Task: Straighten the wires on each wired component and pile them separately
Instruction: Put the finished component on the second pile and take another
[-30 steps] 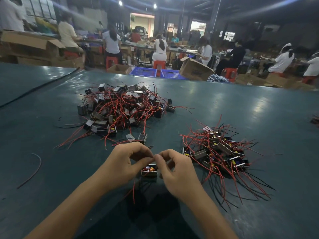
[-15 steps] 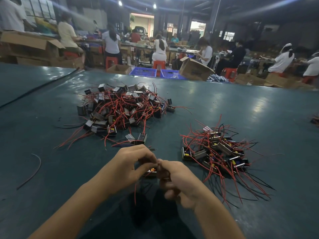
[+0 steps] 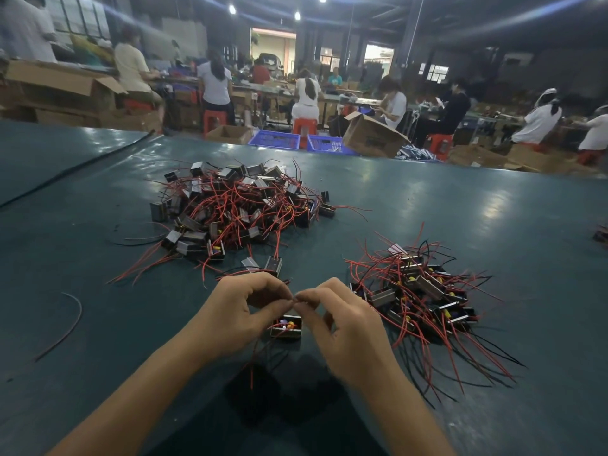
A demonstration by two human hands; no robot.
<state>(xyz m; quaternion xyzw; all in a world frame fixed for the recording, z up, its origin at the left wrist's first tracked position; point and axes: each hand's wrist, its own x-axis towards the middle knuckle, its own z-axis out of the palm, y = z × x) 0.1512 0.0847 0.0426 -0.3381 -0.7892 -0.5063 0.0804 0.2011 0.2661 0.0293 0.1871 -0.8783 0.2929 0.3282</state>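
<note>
A small black box-shaped wired component (image 3: 286, 326) with coloured parts inside sits between my hands near the table's front. My left hand (image 3: 238, 312) grips it, thumb and forefinger pinched just above it. My right hand (image 3: 342, 319) pinches its wire at the same spot, fingertips touching the left ones. A red wire (image 3: 252, 366) hangs down below the component. A large tangled heap of components with red wires (image 3: 237, 209) lies behind on the left. A smaller pile with red and black wires (image 3: 424, 297) lies to the right.
The green table (image 3: 493, 205) stretches wide around both piles. A loose dark wire (image 3: 70, 324) curves at the left. Two stray components (image 3: 273, 264) lie just behind my hands. Beyond the far edge are cardboard boxes (image 3: 371, 136), blue crates (image 3: 274, 139) and seated people.
My hands have drawn apart a little after closing together half a second ago, and the component shows again between them. Both piles are unmoved.
</note>
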